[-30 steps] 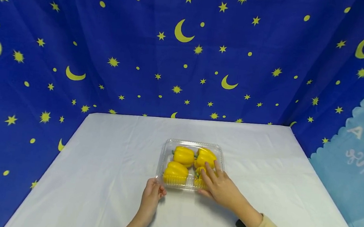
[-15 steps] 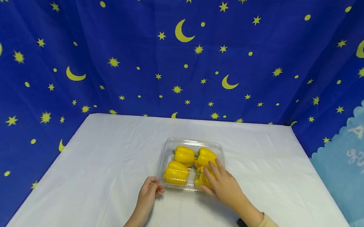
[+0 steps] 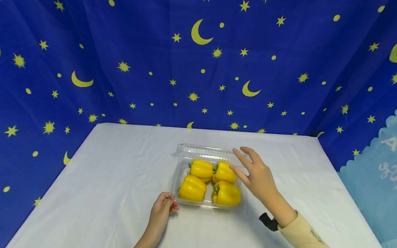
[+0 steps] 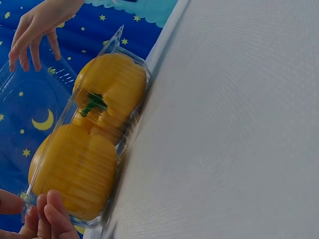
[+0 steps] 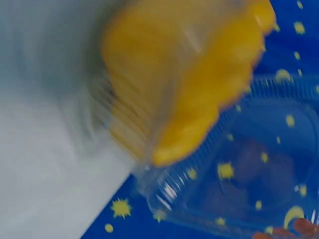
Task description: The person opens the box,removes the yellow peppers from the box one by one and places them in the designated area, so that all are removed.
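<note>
Peppers [image 3: 192, 189], yellow and blocky, in an open, rectangular clear plastic box [image 3: 208, 205]

The head view shows all four lying two by two; the left wrist view adds a curled green stem [image 4: 93, 104] seen through the box's side. That view also shows what the head view makes tiny: the person's left hand [image 3: 164, 206] pinching the near left corner between thumb and fingertips. The right hand [image 3: 259, 178] has its fingers extended and spread, tips at the transparent plastic lid [image 3: 203, 152], which tilts up along the far side. The right wrist view, blurred over the peppers, shows the lid's ribbed rim.

White tablecloth [image 3: 125, 173] stretches wide to left and right; behind the lid, a narrower strip reaches the far edge, against the blue star-and-moon fabric curtain [image 3: 155, 48].
</note>
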The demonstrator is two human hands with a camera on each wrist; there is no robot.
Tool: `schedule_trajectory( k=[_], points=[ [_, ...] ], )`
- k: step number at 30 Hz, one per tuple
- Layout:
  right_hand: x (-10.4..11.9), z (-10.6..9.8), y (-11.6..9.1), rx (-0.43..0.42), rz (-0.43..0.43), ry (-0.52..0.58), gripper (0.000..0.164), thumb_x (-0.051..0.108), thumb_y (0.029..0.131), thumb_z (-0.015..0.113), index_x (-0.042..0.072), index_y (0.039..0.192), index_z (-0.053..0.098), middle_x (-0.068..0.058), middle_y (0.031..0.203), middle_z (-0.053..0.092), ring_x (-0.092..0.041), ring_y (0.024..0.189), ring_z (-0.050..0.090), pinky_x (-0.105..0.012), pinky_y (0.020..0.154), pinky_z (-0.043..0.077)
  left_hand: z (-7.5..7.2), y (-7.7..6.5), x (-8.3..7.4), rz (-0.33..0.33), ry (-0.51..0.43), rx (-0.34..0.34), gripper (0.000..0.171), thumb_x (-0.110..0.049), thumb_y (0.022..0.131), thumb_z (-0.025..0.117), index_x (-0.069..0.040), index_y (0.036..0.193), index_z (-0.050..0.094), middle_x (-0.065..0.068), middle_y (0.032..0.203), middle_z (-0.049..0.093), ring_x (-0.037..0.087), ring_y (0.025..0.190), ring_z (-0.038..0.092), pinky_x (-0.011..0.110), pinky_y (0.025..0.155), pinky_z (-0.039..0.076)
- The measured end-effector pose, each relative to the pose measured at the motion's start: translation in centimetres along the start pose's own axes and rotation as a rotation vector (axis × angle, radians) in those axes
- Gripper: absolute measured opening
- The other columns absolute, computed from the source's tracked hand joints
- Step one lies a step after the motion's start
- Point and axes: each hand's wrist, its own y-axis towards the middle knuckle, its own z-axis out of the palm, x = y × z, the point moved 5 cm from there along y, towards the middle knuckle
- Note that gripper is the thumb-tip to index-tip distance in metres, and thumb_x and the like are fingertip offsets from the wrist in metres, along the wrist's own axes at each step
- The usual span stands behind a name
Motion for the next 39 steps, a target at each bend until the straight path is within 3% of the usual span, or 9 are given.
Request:
schedule_trajectory(
  k=[4, 8, 12, 16, 20, 23, 27, 32, 39],
  points=[
    [-1.9, -0.7, 2.1, -0.014, 0.084, 0.132, 0.038, 0.017, 0.091, 0.065, 0.004, 0.127, 0.06, -0.019, 0.12, 0.057, -0.031, 0.101, 0.061, -0.037, 0.069, 0.058, 0.0, 0.0, -0.1, -0.003, 0.008, -0.007, 0.019, -0.002, 0.094, 0.042, 0.013, 0.104, 0.049, -0.001, 0.076, 0.057, 0.003, 0.065, 0.057, 0.017, 0.064, 0.052],
    [-3.9, -0.4, 3.6, -0.02, 0.169, 0.293, 0.043, 0.0, 0.087, 0.064, -0.001, 0.13, 0.054, -0.021, 0.122, 0.055, -0.033, 0.107, 0.058, -0.042, 0.078, 0.057, -0.1, 0.0, -0.1, -0.011, 0.012, -0.011, 0.02, -0.002, 0.094, 0.043, 0.014, 0.104, 0.049, -0.001, 0.075, 0.056, 0.003, 0.066, 0.056, 0.016, 0.064, 0.051],
    [-6.0, 0.7, 4.5, 0.031, 0.268, 0.425, 0.059, 0.0, 0.089, 0.062, -0.002, 0.142, 0.037, -0.024, 0.136, 0.047, -0.038, 0.123, 0.05, -0.047, 0.091, 0.052, -0.1, -0.1, -0.2, -0.012, 0.015, -0.008, 0.019, -0.002, 0.094, 0.043, 0.012, 0.104, 0.049, -0.001, 0.076, 0.056, 0.003, 0.066, 0.056, 0.016, 0.064, 0.051],
    [-7.8, 2.0, 5.2, 0.126, 0.353, 0.541, 0.08, 0.002, 0.09, 0.062, 0.006, 0.153, 0.011, -0.024, 0.152, 0.031, -0.041, 0.136, 0.037, -0.055, 0.103, 0.042, -0.1, 0.0, -0.3, 0.006, 0.017, -0.009, 0.018, -0.003, 0.094, 0.043, 0.012, 0.103, 0.049, -0.001, 0.075, 0.056, 0.003, 0.066, 0.056, 0.016, 0.064, 0.051],
    [-9.3, 3.4, 6.0, 0.23, 0.449, 0.666, 0.093, 0.007, 0.092, 0.06, 0.016, 0.153, -0.009, -0.021, 0.159, 0.014, -0.044, 0.141, 0.026, -0.06, 0.107, 0.034, -0.1, 0.0, -0.3, -0.001, 0.018, -0.012, 0.018, -0.002, 0.094, 0.043, 0.012, 0.102, 0.049, -0.001, 0.074, 0.055, 0.002, 0.064, 0.056, 0.015, 0.064, 0.051],
    [-9.4, 3.9, 6.5, 0.306, 0.533, 0.743, 0.099, 0.007, 0.093, 0.059, 0.017, 0.15, -0.021, -0.022, 0.159, 0.006, -0.046, 0.143, 0.019, -0.061, 0.11, 0.029, 0.0, 0.0, -0.2, -0.004, 0.024, -0.004, 0.017, -0.002, 0.094, 0.043, 0.012, 0.102, 0.049, -0.002, 0.074, 0.055, 0.002, 0.065, 0.056, 0.015, 0.064, 0.051],
    [-9.2, 4.4, 6.7, 0.38, 0.667, 0.793, 0.099, 0.011, 0.094, 0.057, 0.013, 0.148, -0.026, -0.023, 0.159, 0.001, -0.043, 0.146, 0.011, -0.058, 0.116, 0.02, 0.0, 0.0, -0.2, -0.001, 0.028, 0.007, 0.017, -0.003, 0.095, 0.043, 0.011, 0.102, 0.049, -0.002, 0.074, 0.055, 0.003, 0.064, 0.056, 0.016, 0.063, 0.05],
    [-10.6, 6.8, 5.5, 0.444, 0.818, 0.827, 0.096, 0.021, 0.095, 0.058, 0.013, 0.15, -0.02, -0.018, 0.161, -0.004, -0.039, 0.148, 0.008, -0.055, 0.118, 0.018, 0.0, 0.0, -0.2, 0.0, 0.039, 0.013, 0.018, -0.004, 0.095, 0.044, 0.011, 0.102, 0.05, -0.001, 0.075, 0.056, 0.004, 0.065, 0.057, 0.016, 0.063, 0.05],
    [-13.5, 11.3, 3.1, 0.468, 0.92, 0.872, 0.094, 0.028, 0.095, 0.057, 0.012, 0.151, -0.016, -0.016, 0.161, -0.006, -0.037, 0.148, 0.006, -0.054, 0.119, 0.016, -0.3, 0.0, -0.3, -0.012, 0.045, 0.015, 0.018, -0.005, 0.095, 0.043, 0.01, 0.103, 0.05, -0.001, 0.074, 0.057, 0.004, 0.065, 0.057, 0.016, 0.065, 0.049]
  ],
)
